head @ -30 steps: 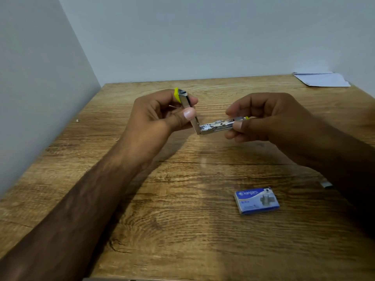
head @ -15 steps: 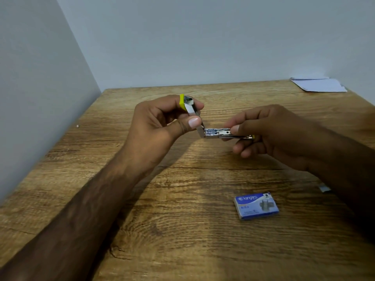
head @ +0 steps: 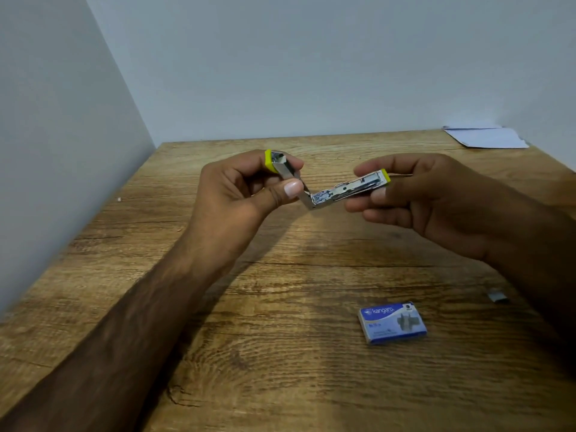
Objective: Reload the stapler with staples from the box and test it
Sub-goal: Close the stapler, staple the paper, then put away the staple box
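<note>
The stapler [head: 324,194] is held in the air over the wooden counter [head: 280,353], just above the middle of the frame. It is unfolded into a wide V with its hinge at the lowest point.

The left hand [head: 243,194], left of centre, has its grip closed round the stapler's upper arm. Its fingers curl over the far side and the thumb presses the near side. The yellow-capped tip of that arm sticks up past the forefinger.

The right hand [head: 430,198], right of centre, holds the other arm, the metal channel, in a narrow pinch grip near its yellow end. The forefinger is on top and the thumb on the near side, with the remaining fingers loosely curved underneath. The channel faces the camera and runs from the hinge up and to the right. Whether it carries staples is too blurred to tell.

The box [head: 393,322], blue and white, lies flat with its printed face up on the counter in the lower right of the frame, well apart from both hands. A small grey piece [head: 497,297], too blurred to name, lies on the counter near the right edge, just beside the right forearm. White paper [head: 486,138] rests at the counter's far corner in the upper right. Pale walls [head: 311,73] fill the top and left of the frame.
</note>
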The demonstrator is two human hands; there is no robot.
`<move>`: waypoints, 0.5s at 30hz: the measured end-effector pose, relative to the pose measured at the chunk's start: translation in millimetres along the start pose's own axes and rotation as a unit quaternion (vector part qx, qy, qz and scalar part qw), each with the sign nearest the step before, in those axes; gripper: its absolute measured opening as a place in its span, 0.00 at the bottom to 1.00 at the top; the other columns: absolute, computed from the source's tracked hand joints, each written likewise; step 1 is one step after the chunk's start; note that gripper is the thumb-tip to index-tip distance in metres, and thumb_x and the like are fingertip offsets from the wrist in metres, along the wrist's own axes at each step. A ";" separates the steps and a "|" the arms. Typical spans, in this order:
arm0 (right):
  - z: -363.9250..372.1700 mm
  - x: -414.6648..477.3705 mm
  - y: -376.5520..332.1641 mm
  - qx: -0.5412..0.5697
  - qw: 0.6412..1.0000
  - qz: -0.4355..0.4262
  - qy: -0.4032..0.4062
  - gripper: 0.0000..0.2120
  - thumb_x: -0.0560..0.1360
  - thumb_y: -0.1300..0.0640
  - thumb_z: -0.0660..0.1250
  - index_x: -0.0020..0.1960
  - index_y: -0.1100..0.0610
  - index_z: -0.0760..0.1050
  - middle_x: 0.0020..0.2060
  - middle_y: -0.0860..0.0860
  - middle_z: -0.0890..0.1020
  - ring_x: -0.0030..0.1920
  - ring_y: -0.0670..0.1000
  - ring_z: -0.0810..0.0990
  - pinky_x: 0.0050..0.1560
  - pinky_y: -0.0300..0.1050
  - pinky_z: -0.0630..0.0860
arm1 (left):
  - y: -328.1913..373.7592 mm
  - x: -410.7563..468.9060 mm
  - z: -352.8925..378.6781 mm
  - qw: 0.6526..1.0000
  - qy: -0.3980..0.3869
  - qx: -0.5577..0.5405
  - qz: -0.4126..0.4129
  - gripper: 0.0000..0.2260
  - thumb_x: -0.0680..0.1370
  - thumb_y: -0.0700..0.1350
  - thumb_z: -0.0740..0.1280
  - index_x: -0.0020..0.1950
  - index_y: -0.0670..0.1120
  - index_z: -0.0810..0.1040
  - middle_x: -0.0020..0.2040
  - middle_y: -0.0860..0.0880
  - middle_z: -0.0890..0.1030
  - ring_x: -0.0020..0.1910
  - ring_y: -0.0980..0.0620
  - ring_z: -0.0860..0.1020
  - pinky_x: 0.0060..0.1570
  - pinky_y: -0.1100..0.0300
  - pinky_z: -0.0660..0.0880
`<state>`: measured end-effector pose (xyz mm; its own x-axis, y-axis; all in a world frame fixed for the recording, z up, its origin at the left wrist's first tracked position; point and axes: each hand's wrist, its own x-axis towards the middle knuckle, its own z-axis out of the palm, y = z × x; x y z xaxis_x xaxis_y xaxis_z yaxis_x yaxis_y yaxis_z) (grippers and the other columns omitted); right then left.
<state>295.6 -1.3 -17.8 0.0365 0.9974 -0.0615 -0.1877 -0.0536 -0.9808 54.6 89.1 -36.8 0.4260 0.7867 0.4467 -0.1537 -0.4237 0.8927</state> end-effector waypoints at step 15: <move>25.4 -6.1 12.6 -0.101 0.978 -0.181 0.014 0.15 0.74 0.69 0.69 0.59 0.59 0.82 0.50 0.58 0.88 0.53 0.58 0.87 0.52 0.52 0.85 | -5.0 -10.8 22.9 0.996 -0.032 -0.049 -0.063 0.12 0.75 0.31 0.72 0.59 0.35 0.83 0.50 0.35 0.87 0.52 0.37 0.86 0.50 0.51 0.85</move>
<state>268.1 -6.9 -25.0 0.0917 0.9511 0.2950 0.0402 0.2924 -0.9554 71.2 72.5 -47.4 0.5025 0.7993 0.3296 -0.1808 -0.2756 0.9441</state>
